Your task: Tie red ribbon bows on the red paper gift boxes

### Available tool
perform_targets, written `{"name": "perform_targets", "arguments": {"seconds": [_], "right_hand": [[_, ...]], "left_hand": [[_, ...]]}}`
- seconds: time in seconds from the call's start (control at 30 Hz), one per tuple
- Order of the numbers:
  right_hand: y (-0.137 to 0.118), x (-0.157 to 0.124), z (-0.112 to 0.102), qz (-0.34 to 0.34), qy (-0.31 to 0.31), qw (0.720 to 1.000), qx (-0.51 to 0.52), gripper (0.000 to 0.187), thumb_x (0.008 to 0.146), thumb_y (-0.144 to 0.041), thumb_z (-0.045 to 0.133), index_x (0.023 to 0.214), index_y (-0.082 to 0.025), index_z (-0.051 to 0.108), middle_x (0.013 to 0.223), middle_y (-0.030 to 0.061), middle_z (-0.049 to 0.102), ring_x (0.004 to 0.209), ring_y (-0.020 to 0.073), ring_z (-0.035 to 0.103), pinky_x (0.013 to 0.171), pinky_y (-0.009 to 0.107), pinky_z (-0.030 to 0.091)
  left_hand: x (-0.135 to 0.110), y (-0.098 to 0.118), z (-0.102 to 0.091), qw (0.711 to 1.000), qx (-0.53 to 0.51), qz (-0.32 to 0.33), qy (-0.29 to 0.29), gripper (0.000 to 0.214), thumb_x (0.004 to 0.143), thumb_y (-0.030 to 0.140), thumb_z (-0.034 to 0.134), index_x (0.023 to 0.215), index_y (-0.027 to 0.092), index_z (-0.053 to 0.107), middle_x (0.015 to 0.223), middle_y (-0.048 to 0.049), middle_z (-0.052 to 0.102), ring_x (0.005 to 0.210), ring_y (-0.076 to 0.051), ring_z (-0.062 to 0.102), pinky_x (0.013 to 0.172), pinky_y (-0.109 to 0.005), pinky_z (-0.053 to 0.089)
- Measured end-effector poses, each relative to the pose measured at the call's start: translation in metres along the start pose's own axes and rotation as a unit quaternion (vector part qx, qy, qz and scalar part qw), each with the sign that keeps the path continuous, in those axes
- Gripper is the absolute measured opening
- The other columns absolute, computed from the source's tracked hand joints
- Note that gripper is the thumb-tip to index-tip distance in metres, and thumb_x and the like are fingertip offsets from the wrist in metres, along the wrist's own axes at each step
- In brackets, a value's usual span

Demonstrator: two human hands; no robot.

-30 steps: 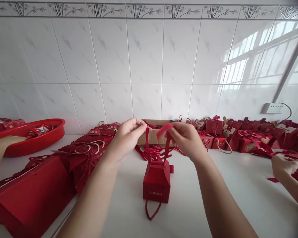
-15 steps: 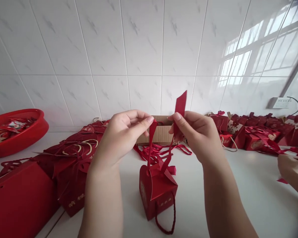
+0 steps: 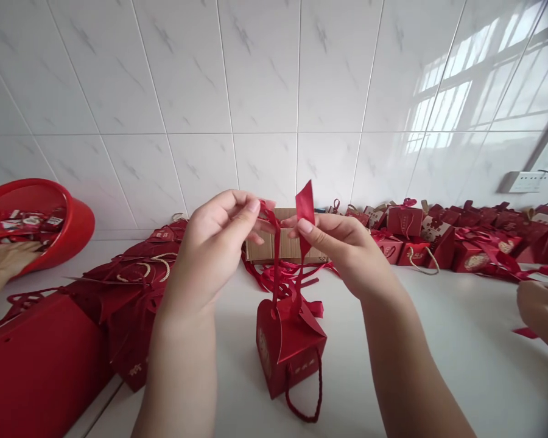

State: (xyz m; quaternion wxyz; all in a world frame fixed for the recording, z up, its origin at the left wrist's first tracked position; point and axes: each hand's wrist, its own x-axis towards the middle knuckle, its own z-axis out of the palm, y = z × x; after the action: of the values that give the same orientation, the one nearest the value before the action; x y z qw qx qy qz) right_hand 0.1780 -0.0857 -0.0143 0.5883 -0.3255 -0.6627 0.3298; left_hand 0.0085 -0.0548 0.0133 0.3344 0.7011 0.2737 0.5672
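A small red gift box (image 3: pixel 296 350) with gold print and a dark red rope handle (image 3: pixel 319 395) stands on the white table. A red ribbon (image 3: pixel 276 261) rises from its top in two strands. Above the box, my left hand (image 3: pixel 221 234) pinches one strand between thumb and fingers. My right hand (image 3: pixel 342 243) grips the other strand, whose slanted end sticks up past my thumb. Both strands are drawn upward. Just behind the box, more loose red ribbons (image 3: pixel 274 277) lie on the table.
Red gift bags (image 3: pixel 132 304) crowd the left side, beside a red basin (image 3: pixel 80 225) of wrapped sweets, where another person's hand (image 3: pixel 9 261) reaches in. A cardboard box (image 3: pixel 260 246) stands behind. Finished-looking red boxes (image 3: pixel 475 249) line the right back. Another hand (image 3: pixel 536 307) is at far right.
Both my hands have shifted slightly left, and the right one is closer to the left. The ribbon at my left fingers is now bent over. Another person's hand has appeared at the basin.
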Motion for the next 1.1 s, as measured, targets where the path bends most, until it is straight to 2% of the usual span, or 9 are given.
{"name": "perform_targets", "arguments": {"seconds": [0.17, 0.3, 0.47, 0.57, 0.67, 0.73, 0.87, 1.03, 1.1], "right_hand": [[0.0, 0.0, -0.013, -0.064, 0.086, 0.994, 0.002, 0.025, 0.088, -0.041, 0.055, 0.079, -0.021, 0.068, 0.096, 0.004, 0.067, 0.098, 0.018, 0.06, 0.087, 0.032, 0.046], [0.001, 0.0, -0.02, -0.055, 0.118, 0.991, -0.013, 0.03, 0.09, -0.045, 0.05, 0.084, -0.022, 0.069, 0.098, 0.0048, 0.066, 0.099, 0.019, 0.06, 0.087, 0.033, 0.047], [0.001, 0.001, -0.021, -0.038, 0.113, 0.993, -0.018, 0.031, 0.088, -0.047, 0.052, 0.085, -0.021, 0.069, 0.092, 0.0052, 0.066, 0.094, 0.0191, 0.06, 0.08, 0.032, 0.048], [0.0, 0.0, -0.023, -0.038, 0.108, 0.993, 0.022, 0.026, 0.087, -0.044, 0.055, 0.084, -0.021, 0.067, 0.077, 0.0024, 0.061, 0.075, 0.014, 0.059, 0.068, 0.027, 0.047], [-0.003, -0.003, -0.027, -0.003, 0.067, 0.997, 0.034, 0.025, 0.087, -0.044, 0.055, 0.088, -0.02, 0.064, 0.058, -0.0036, 0.047, 0.049, 0.0078, 0.043, 0.047, 0.022, 0.037], [-0.005, -0.005, -0.029, 0.034, 0.019, 0.999, -0.012, 0.028, 0.085, -0.047, 0.057, 0.088, -0.02, 0.062, 0.056, -0.0046, 0.046, 0.046, 0.0065, 0.038, 0.043, 0.021, 0.03], [0.004, -0.006, -0.032, 0.084, -0.059, 0.979, -0.176, 0.032, 0.076, -0.044, 0.068, 0.099, -0.021, 0.063, 0.065, -0.0006, 0.058, 0.052, 0.0097, 0.049, 0.042, 0.021, 0.034], [0.028, -0.001, -0.032, 0.092, -0.14, 0.919, -0.358, 0.024, 0.069, -0.031, 0.073, 0.091, -0.024, 0.069, 0.07, 0.0037, 0.063, 0.052, 0.0134, 0.053, 0.039, 0.023, 0.036], [0.032, 0.0, -0.03, 0.091, -0.136, 0.898, -0.408, 0.027, 0.067, -0.031, 0.075, 0.093, -0.025, 0.071, 0.082, 0.0072, 0.066, 0.064, 0.0189, 0.058, 0.047, 0.027, 0.042]], "left_hand": [[0.008, -0.006, -0.004, 0.999, -0.034, -0.022, 0.019, 0.026, 0.082, 0.042, 0.059, 0.083, 0.017, 0.058, 0.097, -0.0081, 0.069, 0.073, -0.017, 0.067, 0.063, -0.028, 0.053], [0.008, -0.007, -0.003, 1.0, -0.008, -0.023, 0.008, 0.026, 0.082, 0.041, 0.058, 0.082, 0.015, 0.06, 0.095, -0.009, 0.07, 0.078, -0.018, 0.066, 0.062, -0.026, 0.052], [0.007, -0.008, 0.004, 1.0, -0.01, -0.008, 0.007, 0.027, 0.083, 0.041, 0.058, 0.085, 0.015, 0.063, 0.097, -0.009, 0.07, 0.086, -0.02, 0.065, 0.061, -0.025, 0.051], [0.007, -0.009, 0.007, 0.999, -0.043, -0.007, -0.01, 0.024, 0.085, 0.039, 0.056, 0.084, 0.015, 0.062, 0.097, -0.0085, 0.07, 0.086, -0.019, 0.066, 0.066, -0.027, 0.052], [0.007, -0.01, 0.01, 0.997, -0.073, -0.01, -0.028, 0.022, 0.087, 0.036, 0.054, 0.083, 0.015, 0.06, 0.098, -0.0082, 0.07, 0.091, -0.019, 0.065, 0.077, -0.032, 0.053], [0.007, -0.009, 0.011, 0.995, -0.084, -0.018, -0.043, 0.022, 0.087, 0.036, 0.053, 0.083, 0.016, 0.061, 0.099, -0.008, 0.069, 0.093, -0.02, 0.065, 0.081, -0.034, 0.053], [0.0, 0.0, 0.006, 0.99, -0.069, -0.046, -0.113, 0.021, 0.086, 0.036, 0.054, 0.083, 0.017, 0.063, 0.096, -0.0077, 0.069, 0.084, -0.02, 0.066, 0.074, -0.035, 0.055], [-0.021, 0.023, -0.016, 0.942, -0.014, -0.004, -0.336, 0.022, 0.078, 0.043, 0.062, 0.072, 0.024, 0.07, 0.076, -0.0083, 0.071, 0.064, -0.022, 0.064, 0.059, -0.034, 0.055], [-0.03, 0.03, -0.023, 0.935, 0.005, 0.015, -0.354, 0.021, 0.069, 0.047, 0.07, 0.067, 0.026, 0.072, 0.066, -0.0086, 0.069, 0.06, -0.024, 0.064, 0.055, -0.036, 0.054]]}}
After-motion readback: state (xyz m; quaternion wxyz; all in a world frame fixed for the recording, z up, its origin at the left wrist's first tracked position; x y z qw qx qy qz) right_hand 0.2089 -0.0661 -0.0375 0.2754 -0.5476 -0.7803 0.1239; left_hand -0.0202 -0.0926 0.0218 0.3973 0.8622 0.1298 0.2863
